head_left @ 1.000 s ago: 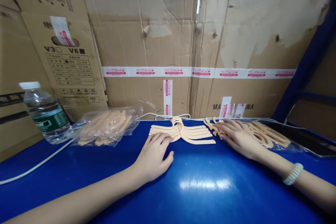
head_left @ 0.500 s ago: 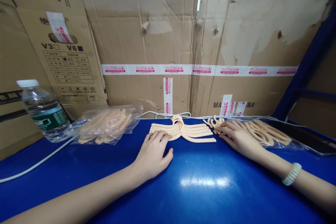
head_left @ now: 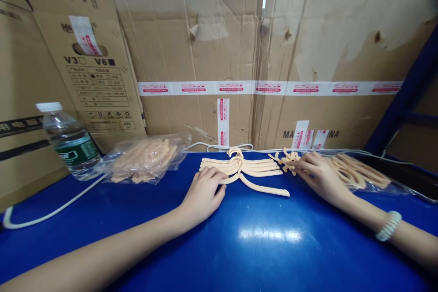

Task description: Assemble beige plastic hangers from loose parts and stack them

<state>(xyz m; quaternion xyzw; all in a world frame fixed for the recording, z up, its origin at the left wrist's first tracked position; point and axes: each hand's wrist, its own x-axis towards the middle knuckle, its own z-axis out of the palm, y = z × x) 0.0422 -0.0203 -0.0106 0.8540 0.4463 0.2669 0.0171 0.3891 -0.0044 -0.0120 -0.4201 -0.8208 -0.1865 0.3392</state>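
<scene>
A row of beige clothes hangers (head_left: 260, 165) lies overlapped on the blue table, their hooks (head_left: 236, 153) bunched at the back. The nearest hanger (head_left: 265, 186) sits apart from the row, closer to me. My left hand (head_left: 205, 191) has its fingers curled over that hanger's left arm, partly hiding it. Off to the right, a small pile of loose beige hook pieces (head_left: 278, 159) lies on the table. My right hand (head_left: 320, 175) reaches into this pile with thumb and fingers pinched together around a hook piece, mostly hidden by the fingers.
A plastic bag of beige parts (head_left: 143, 159) and a water bottle (head_left: 70, 141) stand at the left. Behind my right hand lie more beige pieces (head_left: 359, 173) on plastic and a dark phone-like device (head_left: 410, 180). A white cable (head_left: 61, 210) crosses the table; cardboard (head_left: 191, 114) walls the back.
The nearest hanger has shifted towards me, away from the row, with my left hand on it. My right hand's fingers have drawn in at the hook pile. The view has shifted slightly.
</scene>
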